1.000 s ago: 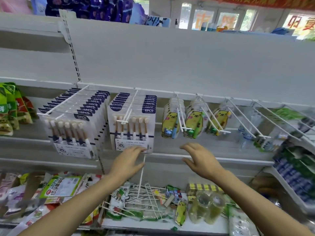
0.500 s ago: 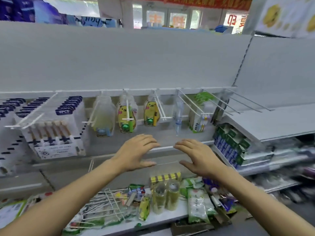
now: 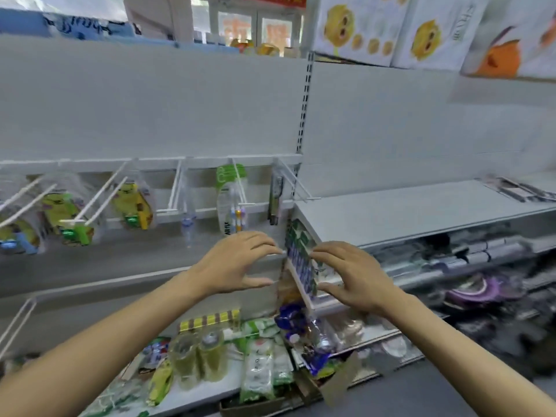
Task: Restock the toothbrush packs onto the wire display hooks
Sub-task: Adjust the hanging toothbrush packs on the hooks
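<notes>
A big grey back wall [image 3: 150,100] of the shop shelves filled most of the view. A metal strip with little slots [image 3: 304,106] ran down it. A flat grey shelf [image 3: 421,209] stuck out on the right. Far behind, bright doors and windows [image 3: 255,28] let daylight in. The floor [image 3: 421,392] was dark grey.

- Left hand [image 3: 237,263]: bare, no glove, ring or watch showing.
- Right hand [image 3: 352,273]: bare, likewise unadorned.
- Both forearms bare to the frame's edge; no sleeve or cuff shows.
- Fingernails short, unpainted.
</notes>
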